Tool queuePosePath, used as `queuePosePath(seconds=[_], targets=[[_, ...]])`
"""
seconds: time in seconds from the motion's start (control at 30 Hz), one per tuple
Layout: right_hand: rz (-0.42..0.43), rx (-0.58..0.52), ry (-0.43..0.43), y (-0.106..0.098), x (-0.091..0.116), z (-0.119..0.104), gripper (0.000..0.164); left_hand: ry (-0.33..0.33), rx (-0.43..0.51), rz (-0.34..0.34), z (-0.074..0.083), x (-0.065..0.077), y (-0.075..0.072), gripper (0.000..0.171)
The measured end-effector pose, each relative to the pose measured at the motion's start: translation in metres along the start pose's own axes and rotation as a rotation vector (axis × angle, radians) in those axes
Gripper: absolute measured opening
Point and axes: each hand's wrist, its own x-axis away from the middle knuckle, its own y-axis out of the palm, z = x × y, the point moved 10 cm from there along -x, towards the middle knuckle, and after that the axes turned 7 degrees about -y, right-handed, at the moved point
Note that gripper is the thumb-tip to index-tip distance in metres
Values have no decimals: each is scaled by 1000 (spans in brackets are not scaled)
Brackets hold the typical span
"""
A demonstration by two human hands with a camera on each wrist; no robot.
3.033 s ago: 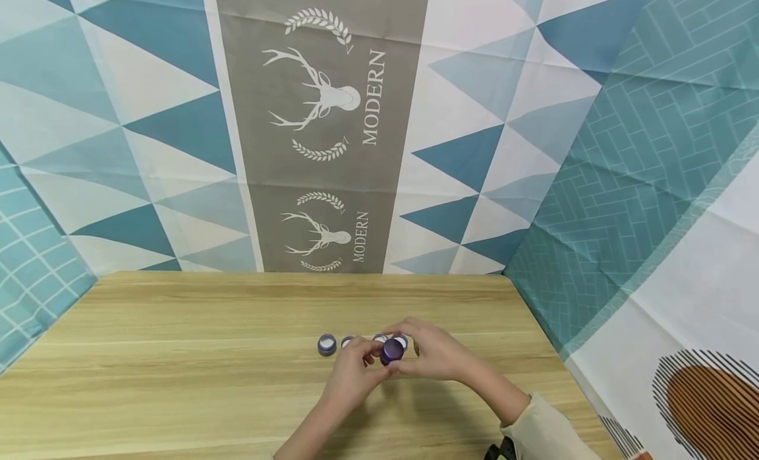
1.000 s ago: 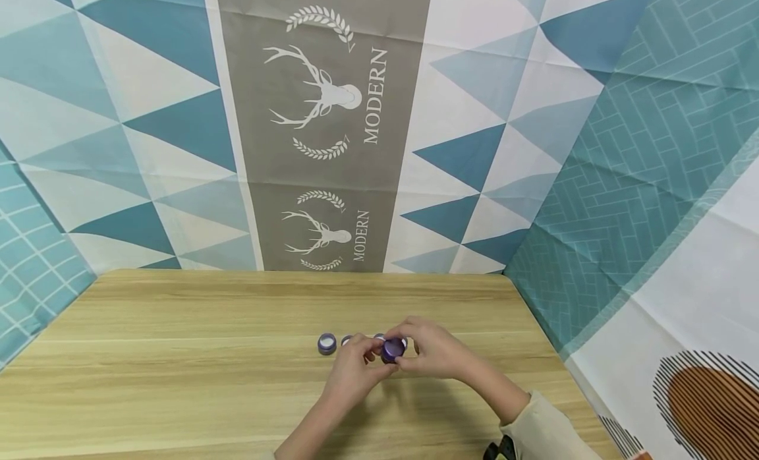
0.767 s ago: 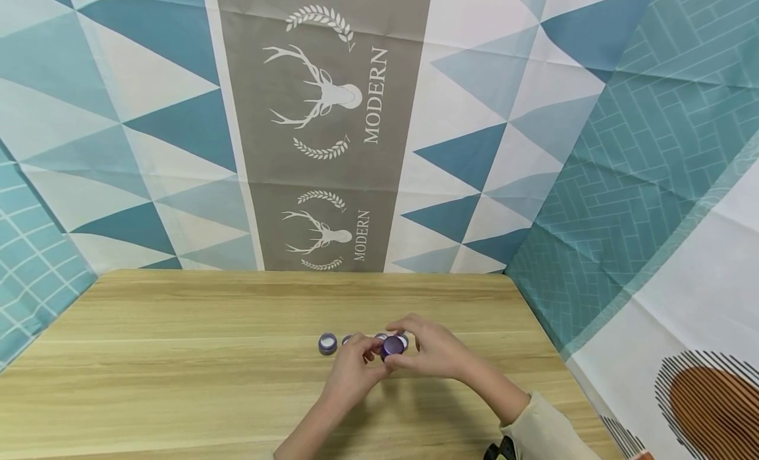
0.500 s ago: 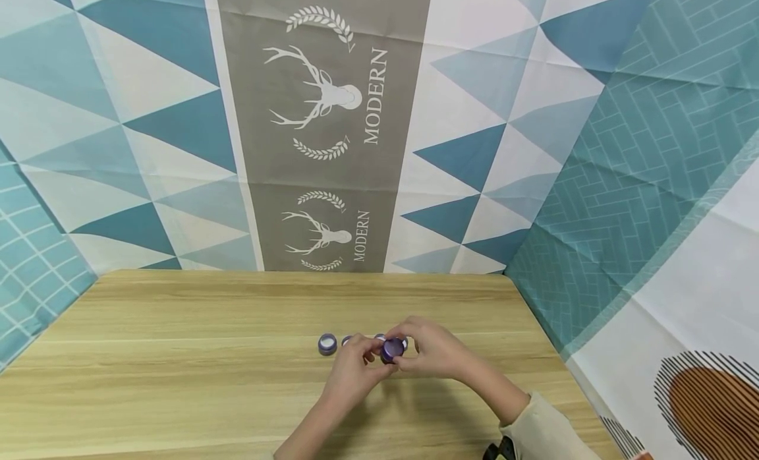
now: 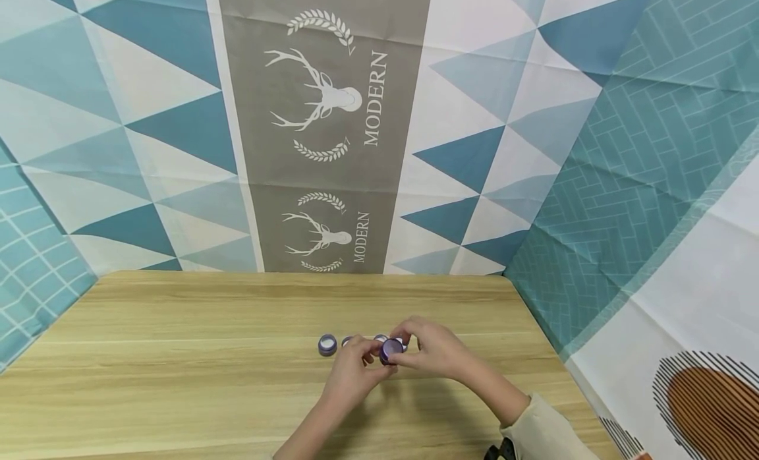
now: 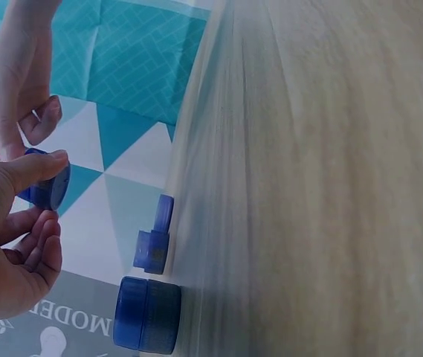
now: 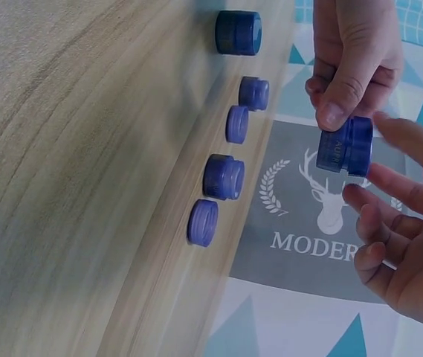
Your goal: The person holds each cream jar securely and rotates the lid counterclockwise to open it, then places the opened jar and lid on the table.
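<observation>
A small purple-blue cosmetic jar [image 7: 334, 152] with its lid [image 7: 360, 146] on is held above the table between both hands. My left hand [image 5: 350, 371] pinches the jar's body between thumb and fingers, as the left wrist view also shows. At the lid, my right hand [image 5: 435, 349] has its thumb and fingertips on opposite sides of the rim. In the head view the lid's flat top faces up, tilted towards the camera. Close behind the hands stand an open jar [image 7: 224, 177] and a loose lid [image 7: 203, 222].
On the wood-grain table [image 5: 178, 354], a capped jar [image 7: 238, 33], a smaller open jar [image 7: 253, 94] and its loose lid [image 7: 236, 124] continue the row to the left. A patterned cloth [image 5: 320, 150] hangs behind the table, another cloth [image 5: 652, 249] along the right.
My right thumb and fingers have shifted repeatedly around the lid's rim, and the jar has tilted slightly back and forth. My left hand has stayed nearly still. The jars on the table have not moved.
</observation>
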Motion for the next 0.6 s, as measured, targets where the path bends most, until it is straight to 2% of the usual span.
queuePosePath(seconds=[0.23, 0.37, 0.5, 0.6], targets=[[-53, -7, -59, 2, 0, -6, 36, 13, 4, 0, 1, 1, 0, 33], [-36, -18, -34, 2, 1, -4, 40, 10, 8, 3, 1, 1, 0, 32], [-17, 3, -15, 0, 1, -1, 34, 11, 5, 3, 1, 1, 0, 33], [-34, 10, -41, 2, 0, -3, 31, 21, 1, 5, 2, 1, 1, 35]])
